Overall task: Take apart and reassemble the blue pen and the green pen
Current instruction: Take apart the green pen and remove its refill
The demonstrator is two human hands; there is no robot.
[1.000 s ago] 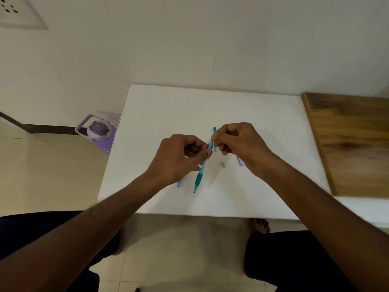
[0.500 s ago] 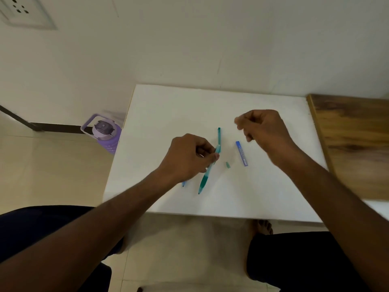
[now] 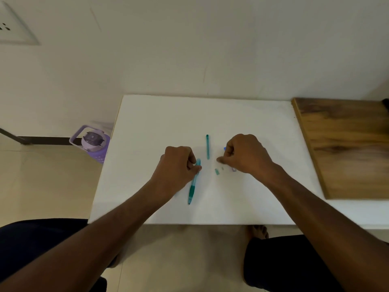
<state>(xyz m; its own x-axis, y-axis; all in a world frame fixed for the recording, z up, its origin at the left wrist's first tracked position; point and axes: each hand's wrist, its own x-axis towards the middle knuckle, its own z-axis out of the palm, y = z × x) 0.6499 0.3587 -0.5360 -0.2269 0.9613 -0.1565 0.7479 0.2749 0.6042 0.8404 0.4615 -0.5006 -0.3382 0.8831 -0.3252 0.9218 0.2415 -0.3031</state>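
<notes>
My left hand (image 3: 179,165) has its fingers curled round the top end of the green pen body (image 3: 193,184); the pen slants down toward me with its tip near the table, and I think I hold it like this so the open end faces up, ready for a part to go back in; my right hand (image 3: 245,155) is low over the white table (image 3: 147,123) with the fingers curled, and the thumb and a finger seem to reach for the tiny bits lying there; I cannot tell if they have got hold of one yet.

The long thin green piece (image 3: 207,146) lies flat by itself between my two hands, a little farther from me; I think it was put there so it would not roll off and would be easy to find; a small green bit (image 3: 217,171) lies just beside my right fingertips, with a paler speck next to it that is too small to name; the blue pen part (image 3: 233,169) is mostly hidden under my right hand, and only little blue ends peek out at each side, so I cannot say if it is whole or in pieces.

A wooden board (image 3: 345,144) sits on the right, touching the white table's edge; a purple bottle (image 3: 92,142) stands on the floor to the left, well apart from the pens; nothing blocks my hands, but my own right hand hides the small parts, so they could be bumped away.
</notes>
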